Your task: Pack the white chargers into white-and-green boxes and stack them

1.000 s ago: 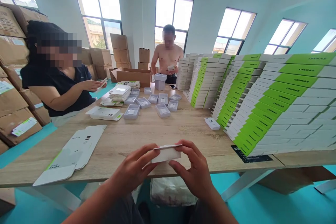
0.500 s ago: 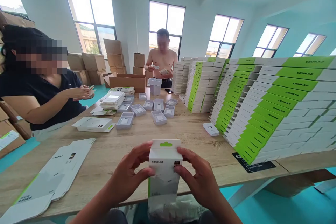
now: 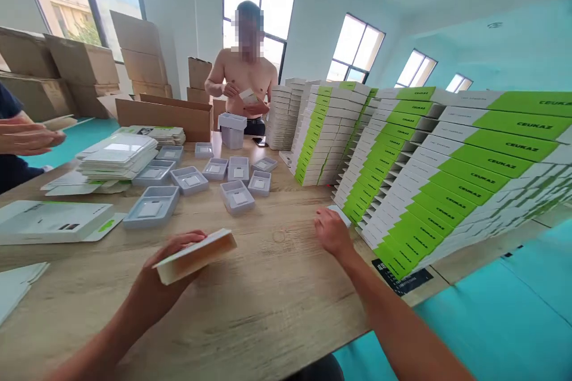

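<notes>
Left hand holding box, right hand touching card

Bright daylight pours from the windows, panes blown out; soft, faint shadows on the table; strong wide-angle bending at frame edges; focus fairly sharp throughout.

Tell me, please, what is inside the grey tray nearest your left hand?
The grey plastic tray holds a small white insert in its middle. Whatever lies beneath the insert is covered, so I cannot see it.
</notes>
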The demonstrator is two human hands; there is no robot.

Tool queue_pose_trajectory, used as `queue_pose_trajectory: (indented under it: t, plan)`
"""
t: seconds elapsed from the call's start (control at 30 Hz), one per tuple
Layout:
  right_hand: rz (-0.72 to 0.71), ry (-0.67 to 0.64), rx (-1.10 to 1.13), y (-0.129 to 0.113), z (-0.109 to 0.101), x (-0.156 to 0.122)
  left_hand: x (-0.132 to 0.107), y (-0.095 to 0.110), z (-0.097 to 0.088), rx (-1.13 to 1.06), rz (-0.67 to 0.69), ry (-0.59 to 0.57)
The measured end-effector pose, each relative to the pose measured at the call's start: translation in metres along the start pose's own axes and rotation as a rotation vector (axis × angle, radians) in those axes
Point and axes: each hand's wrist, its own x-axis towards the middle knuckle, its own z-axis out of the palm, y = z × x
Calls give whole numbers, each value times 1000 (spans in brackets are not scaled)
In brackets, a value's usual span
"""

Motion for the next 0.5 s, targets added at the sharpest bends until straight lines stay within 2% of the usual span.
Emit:
queue_pose_trajectory:
  t: [0.1, 0.17, 0.33, 0.5]
  plan:
    - [107, -24, -227, 45, -32, 32, 2, -13, -5, 66, -306, 54]
    - [137, -91, -331, 62, -45, 42, 3, -14, -6, 73, -368, 63]
    - [51, -208, -497, 70, -49, 41, 6, -12, -1, -17, -337, 52]
    - [-33, -168, -568, 62, -36, 27, 6, -15, 2, -66, -173, 33]
